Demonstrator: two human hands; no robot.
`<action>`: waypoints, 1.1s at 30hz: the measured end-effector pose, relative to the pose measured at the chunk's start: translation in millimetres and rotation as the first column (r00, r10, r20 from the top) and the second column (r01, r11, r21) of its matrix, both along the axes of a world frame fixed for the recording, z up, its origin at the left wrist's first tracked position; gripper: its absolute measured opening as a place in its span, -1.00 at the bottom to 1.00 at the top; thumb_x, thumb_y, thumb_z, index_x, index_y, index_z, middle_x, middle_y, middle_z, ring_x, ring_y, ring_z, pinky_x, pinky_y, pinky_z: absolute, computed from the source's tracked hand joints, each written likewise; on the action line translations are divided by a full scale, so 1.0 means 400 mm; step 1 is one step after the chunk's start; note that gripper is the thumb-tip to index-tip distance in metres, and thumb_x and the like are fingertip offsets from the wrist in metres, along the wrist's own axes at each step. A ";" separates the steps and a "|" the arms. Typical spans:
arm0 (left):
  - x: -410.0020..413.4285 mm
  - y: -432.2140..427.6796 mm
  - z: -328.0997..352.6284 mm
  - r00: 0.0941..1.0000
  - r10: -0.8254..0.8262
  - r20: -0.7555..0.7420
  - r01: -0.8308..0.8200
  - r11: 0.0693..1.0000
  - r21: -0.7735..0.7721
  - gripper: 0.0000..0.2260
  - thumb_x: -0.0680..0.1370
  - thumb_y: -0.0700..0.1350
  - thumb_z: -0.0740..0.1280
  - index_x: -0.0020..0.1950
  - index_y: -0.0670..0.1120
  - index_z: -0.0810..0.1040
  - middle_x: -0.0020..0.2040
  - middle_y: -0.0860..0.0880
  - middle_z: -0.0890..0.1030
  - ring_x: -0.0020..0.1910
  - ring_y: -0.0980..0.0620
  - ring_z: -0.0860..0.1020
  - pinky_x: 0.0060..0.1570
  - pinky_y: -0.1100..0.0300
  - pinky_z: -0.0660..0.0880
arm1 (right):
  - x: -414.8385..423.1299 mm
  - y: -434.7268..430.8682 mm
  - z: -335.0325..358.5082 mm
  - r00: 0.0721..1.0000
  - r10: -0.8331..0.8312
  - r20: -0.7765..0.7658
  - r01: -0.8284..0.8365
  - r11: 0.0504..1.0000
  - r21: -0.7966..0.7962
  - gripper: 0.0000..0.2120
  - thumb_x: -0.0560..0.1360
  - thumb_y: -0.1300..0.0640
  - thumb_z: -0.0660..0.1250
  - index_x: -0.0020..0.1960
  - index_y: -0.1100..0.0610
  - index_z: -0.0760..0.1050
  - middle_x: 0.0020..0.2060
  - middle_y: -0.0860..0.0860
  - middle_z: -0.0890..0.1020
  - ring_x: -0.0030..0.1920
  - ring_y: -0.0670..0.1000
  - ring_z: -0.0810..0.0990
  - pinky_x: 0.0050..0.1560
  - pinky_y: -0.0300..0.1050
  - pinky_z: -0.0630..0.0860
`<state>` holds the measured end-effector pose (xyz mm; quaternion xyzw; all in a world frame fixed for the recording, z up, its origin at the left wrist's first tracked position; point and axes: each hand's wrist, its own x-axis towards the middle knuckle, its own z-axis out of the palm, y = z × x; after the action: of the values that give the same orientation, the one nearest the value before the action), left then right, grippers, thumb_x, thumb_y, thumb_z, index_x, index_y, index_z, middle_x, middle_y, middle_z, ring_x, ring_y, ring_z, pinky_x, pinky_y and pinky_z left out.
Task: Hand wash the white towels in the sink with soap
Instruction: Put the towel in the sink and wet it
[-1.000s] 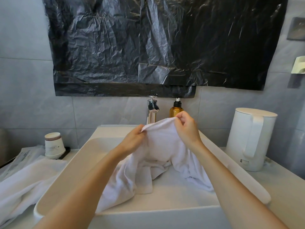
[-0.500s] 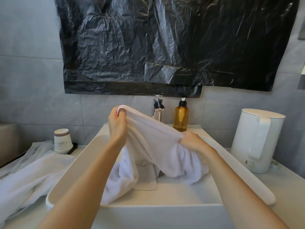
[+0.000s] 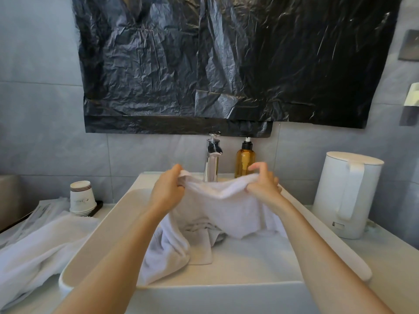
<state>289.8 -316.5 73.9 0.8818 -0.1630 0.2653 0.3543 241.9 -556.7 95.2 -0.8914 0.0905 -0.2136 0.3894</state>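
A white towel point(image 3: 222, 209) hangs over the white rectangular sink point(image 3: 256, 288), its lower folds lying in the basin. My left hand point(image 3: 166, 191) grips the towel's top edge at the left. At the right, my right hand point(image 3: 264, 183) pinches the same edge, with the index finger lifted. The edge is stretched between both hands just in front of the chrome faucet point(image 3: 213, 162). An amber soap pump bottle point(image 3: 244, 160) stands right of the faucet, behind my right hand. A second white towel point(image 3: 36, 252) lies on the counter to the left.
A white electric kettle point(image 3: 347, 196) stands on the counter at the right. Stacked paper cups point(image 3: 81, 198) sit at the back left beside wrapped items. Black plastic sheeting point(image 3: 226, 64) covers the wall above the faucet.
My left hand has come down from its raised position and my right hand has risen, so the towel's edge now runs level between them. The view has shifted slightly.
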 end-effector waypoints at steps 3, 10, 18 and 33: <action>0.005 0.000 -0.024 0.998 0.060 0.021 -0.061 0.995 0.080 -0.84 0.49 -0.37 0.17 0.01 -0.17 0.34 -0.07 -0.08 0.34 -0.07 -0.15 0.39 -0.20 0.07 0.28 | 0.006 0.014 -0.024 1.000 -0.009 -0.008 0.008 0.991 -0.130 -0.66 0.45 0.27 0.19 0.06 -0.14 0.41 0.03 0.01 0.27 0.17 0.11 0.27 0.13 -0.06 0.17; -0.092 -0.039 0.050 0.837 -0.457 -0.302 0.409 0.888 -0.212 -0.80 0.26 -0.15 0.33 -0.13 -0.01 0.55 -0.27 0.07 0.55 -0.25 0.11 0.48 -0.28 0.38 0.43 | -0.023 0.001 0.000 0.981 0.112 -0.160 -0.120 0.992 -0.043 -0.79 0.52 -0.07 0.14 0.10 -0.03 0.37 0.11 0.05 0.35 0.12 0.09 0.31 0.16 0.01 0.27; -0.099 -0.044 0.019 0.367 -0.274 -0.889 0.720 0.689 0.085 -0.60 0.47 -0.11 0.48 0.29 0.10 0.55 0.13 0.14 0.65 0.10 0.21 0.58 0.16 0.31 0.46 | -0.041 -0.014 0.006 0.391 0.404 -0.827 -0.680 0.732 0.036 -0.41 0.46 0.48 0.24 0.38 0.02 0.42 0.37 -0.04 0.44 0.36 0.00 0.40 0.33 -0.02 0.41; -0.018 -0.066 -0.101 0.821 -0.149 -0.551 0.406 0.831 0.380 -0.42 0.51 0.24 0.34 0.48 0.17 0.26 0.33 0.03 0.49 0.26 0.01 0.48 0.33 0.09 0.39 | 0.194 -0.004 0.021 0.958 -0.119 0.262 0.069 0.979 0.191 -0.23 0.47 0.08 0.45 0.48 -0.08 0.03 0.36 0.13 0.32 0.30 0.16 0.38 0.22 0.07 0.42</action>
<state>282.5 -343.1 33.6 0.9444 -0.2574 -0.0775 0.1893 319.4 -558.4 103.5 -0.8094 0.0974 -0.3435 0.4662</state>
